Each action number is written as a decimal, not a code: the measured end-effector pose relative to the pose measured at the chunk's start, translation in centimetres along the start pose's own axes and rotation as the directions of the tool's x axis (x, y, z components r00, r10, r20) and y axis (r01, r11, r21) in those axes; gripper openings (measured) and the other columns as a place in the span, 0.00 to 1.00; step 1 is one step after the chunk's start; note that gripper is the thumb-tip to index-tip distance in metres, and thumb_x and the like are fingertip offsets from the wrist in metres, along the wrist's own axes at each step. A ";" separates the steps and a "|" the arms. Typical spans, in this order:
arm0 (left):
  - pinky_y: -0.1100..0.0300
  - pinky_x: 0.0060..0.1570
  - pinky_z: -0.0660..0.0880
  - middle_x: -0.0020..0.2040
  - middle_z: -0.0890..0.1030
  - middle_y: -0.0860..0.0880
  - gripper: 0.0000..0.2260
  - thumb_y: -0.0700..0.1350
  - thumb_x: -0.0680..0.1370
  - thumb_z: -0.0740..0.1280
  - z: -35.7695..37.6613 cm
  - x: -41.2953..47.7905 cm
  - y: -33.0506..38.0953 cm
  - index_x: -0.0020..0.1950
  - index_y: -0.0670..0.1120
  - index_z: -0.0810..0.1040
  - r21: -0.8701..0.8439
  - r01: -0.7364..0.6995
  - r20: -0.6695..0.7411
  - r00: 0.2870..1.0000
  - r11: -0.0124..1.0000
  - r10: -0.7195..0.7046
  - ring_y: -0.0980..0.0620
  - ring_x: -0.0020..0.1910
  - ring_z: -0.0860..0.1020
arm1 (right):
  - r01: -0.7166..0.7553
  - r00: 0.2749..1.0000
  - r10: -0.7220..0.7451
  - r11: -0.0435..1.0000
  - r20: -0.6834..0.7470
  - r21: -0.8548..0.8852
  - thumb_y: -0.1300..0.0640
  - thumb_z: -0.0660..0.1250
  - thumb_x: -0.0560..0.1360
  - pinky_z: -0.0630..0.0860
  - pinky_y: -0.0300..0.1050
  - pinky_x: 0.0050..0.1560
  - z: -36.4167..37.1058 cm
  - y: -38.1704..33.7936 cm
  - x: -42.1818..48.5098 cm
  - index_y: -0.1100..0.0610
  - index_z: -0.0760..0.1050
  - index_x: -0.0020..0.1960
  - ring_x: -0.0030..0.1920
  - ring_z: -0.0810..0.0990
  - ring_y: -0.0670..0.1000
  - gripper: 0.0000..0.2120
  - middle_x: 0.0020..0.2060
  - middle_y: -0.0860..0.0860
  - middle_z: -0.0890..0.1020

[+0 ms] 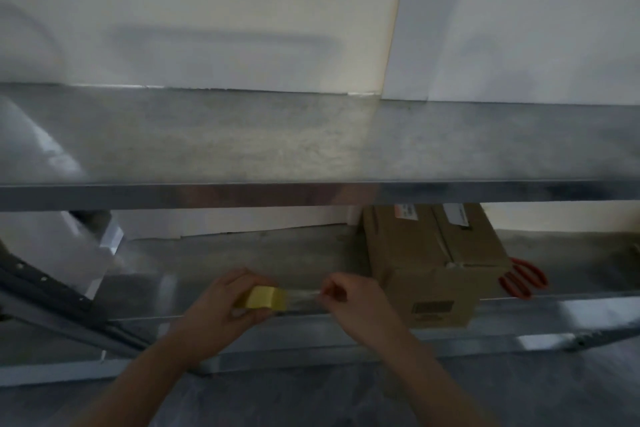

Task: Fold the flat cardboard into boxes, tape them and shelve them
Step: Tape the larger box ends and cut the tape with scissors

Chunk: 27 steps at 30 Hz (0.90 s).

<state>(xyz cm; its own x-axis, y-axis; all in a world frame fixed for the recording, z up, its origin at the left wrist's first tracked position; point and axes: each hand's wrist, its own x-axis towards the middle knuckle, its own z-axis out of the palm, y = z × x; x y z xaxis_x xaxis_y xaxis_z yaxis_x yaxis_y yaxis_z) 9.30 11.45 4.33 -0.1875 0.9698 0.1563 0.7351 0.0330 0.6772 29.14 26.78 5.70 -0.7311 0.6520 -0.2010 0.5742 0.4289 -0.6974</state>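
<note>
Left grip [221, 305] curled round yellow tape roll [265, 298] over near edge of lower shelf [242, 260], right grip [349, 298] pinching clear strip [303, 295] stretched right from roll, closed box [436, 270] on same shelf just right of hands, red scissors [523, 279] beside box, far right.

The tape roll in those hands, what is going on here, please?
A person stands at a metal shelf unit. The left hand grips a yellow tape roll, and the right hand pinches the free end of clear tape, stretched out between the hands. On the lower shelf, to the right, sits a folded cardboard box with red-handled scissors beside it.
</note>
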 end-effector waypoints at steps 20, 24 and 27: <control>0.64 0.47 0.74 0.48 0.78 0.64 0.14 0.66 0.69 0.69 9.5 2.2 19.4 0.51 0.65 0.75 0.212 0.232 -0.058 0.973 0.949 -0.225 0.63 0.46 0.76 | 0.153 0.985 -0.159 0.984 0.065 0.090 0.53 0.70 0.76 0.78 0.34 0.42 -19.7 9.3 -13.2 0.46 0.77 0.42 0.39 0.81 0.39 0.05 0.36 0.44 0.83; 0.65 0.44 0.71 0.49 0.74 0.65 0.21 0.72 0.67 0.65 9.6 3.4 20.7 0.54 0.63 0.77 0.426 0.200 -0.067 0.980 0.882 -0.189 0.64 0.46 0.74 | 0.150 0.988 -0.152 0.977 0.004 0.151 0.54 0.70 0.76 0.76 0.29 0.39 -20.8 11.0 -14.2 0.46 0.77 0.42 0.40 0.81 0.38 0.05 0.37 0.39 0.83; 0.68 0.44 0.69 0.47 0.76 0.69 0.20 0.72 0.62 0.69 9.6 4.1 22.1 0.51 0.68 0.74 0.164 0.242 -0.008 0.970 0.956 -0.244 0.65 0.47 0.75 | 0.090 0.996 -0.084 0.963 -0.032 0.254 0.57 0.70 0.76 0.77 0.30 0.39 -22.0 12.0 -14.0 0.50 0.79 0.44 0.41 0.82 0.40 0.03 0.39 0.43 0.84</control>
<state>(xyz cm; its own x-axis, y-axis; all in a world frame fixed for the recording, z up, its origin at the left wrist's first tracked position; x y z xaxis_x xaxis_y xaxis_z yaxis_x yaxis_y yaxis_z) 31.07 18.44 13.03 -0.3662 0.9305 -0.0073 0.7648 0.3055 0.5673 54.43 36.56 15.30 -0.7647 0.6332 -0.1193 0.3936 0.3126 -0.8645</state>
